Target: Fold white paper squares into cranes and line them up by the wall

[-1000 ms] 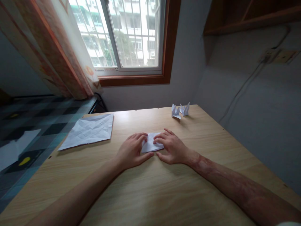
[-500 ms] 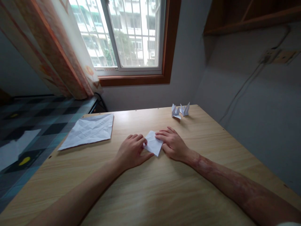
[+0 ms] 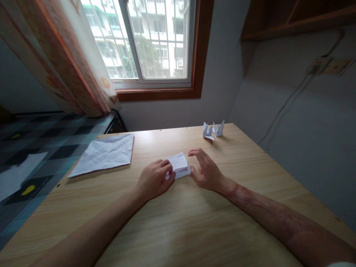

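Folding seemed in hand: the left hand [image 3: 155, 177] pinched the small folded white paper [image 3: 178, 161] near the middle of the pale wooden desk [image 3: 167, 218], the right hand [image 3: 208, 171] spread. Creasing seemed to call for firm pressure.

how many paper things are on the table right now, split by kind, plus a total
Small folded paper, under the left hand: 1
Standing folded figures near the far edge: 2
Large creased sheet: 1 (can't tell whether more lie beneath)
Total: 4 visible
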### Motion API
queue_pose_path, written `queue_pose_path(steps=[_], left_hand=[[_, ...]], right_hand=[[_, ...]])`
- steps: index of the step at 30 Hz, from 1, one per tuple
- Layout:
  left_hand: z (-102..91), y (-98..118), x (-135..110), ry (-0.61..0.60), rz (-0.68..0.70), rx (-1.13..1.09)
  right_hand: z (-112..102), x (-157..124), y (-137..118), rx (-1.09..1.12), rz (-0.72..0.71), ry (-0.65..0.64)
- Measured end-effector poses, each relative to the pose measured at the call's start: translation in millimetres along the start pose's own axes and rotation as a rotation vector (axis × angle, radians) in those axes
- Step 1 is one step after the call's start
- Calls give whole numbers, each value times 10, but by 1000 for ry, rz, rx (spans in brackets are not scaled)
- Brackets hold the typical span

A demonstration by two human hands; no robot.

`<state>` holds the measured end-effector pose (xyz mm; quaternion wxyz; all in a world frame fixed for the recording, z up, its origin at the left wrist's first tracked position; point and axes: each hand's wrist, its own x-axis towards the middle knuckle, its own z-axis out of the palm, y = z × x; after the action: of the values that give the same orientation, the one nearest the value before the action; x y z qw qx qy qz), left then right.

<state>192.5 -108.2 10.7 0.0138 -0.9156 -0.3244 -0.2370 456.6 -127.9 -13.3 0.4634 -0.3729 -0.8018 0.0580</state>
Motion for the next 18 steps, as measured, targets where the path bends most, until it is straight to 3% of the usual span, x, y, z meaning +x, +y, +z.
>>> queue_pose_path(steps=[3, 12, 18], left_hand=[[0, 3, -2, 22, -25, -18], [-21, 4, -18, 91, -309, -129], [-12, 10, 14, 41, -458, -140]], right_hand=[[-14, 0, -22, 10, -3, -10], [-48, 49, -76, -71, -172, -387], [-81, 60, -132, -70, -228, -458]])
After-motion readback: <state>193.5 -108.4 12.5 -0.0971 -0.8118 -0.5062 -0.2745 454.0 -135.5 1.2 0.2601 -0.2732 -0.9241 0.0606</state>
